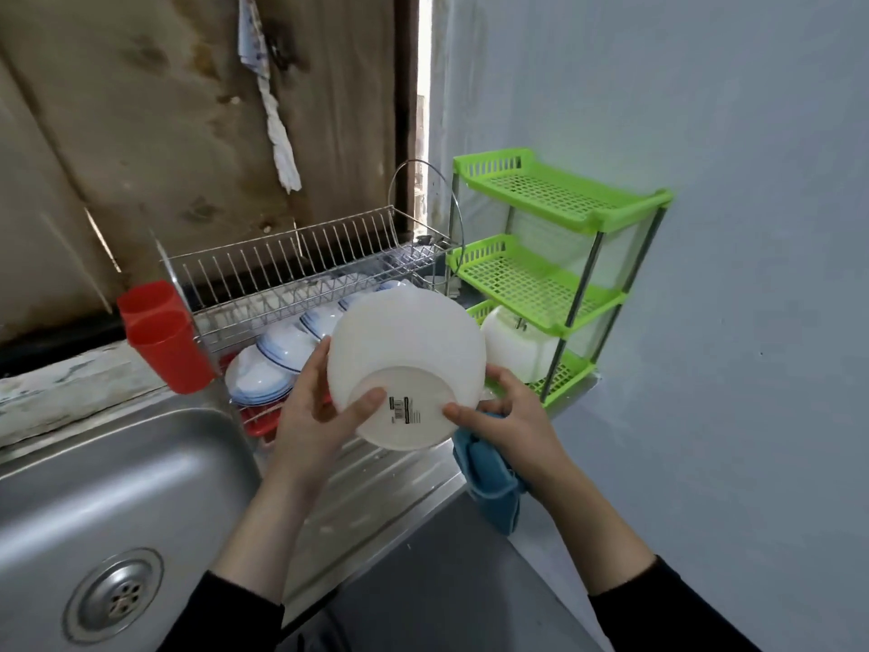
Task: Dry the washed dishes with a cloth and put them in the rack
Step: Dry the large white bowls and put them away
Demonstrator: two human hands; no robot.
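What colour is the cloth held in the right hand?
Blue; the cloth shows best in the head view, hanging below the right hand.

Only the underside of the white bowl [404, 341] shows; its inside faces away. The label [399, 408] on its base is too small to read. It covers the right end of the blue-rimmed bowls [282, 350] in the wire rack [301, 256]. Most fingers of the left hand [310, 411] are behind it. The blue cloth [493, 482] is partly hidden under the right hand [512, 416]. The sink [117, 463] is cut off by the left and bottom edges.
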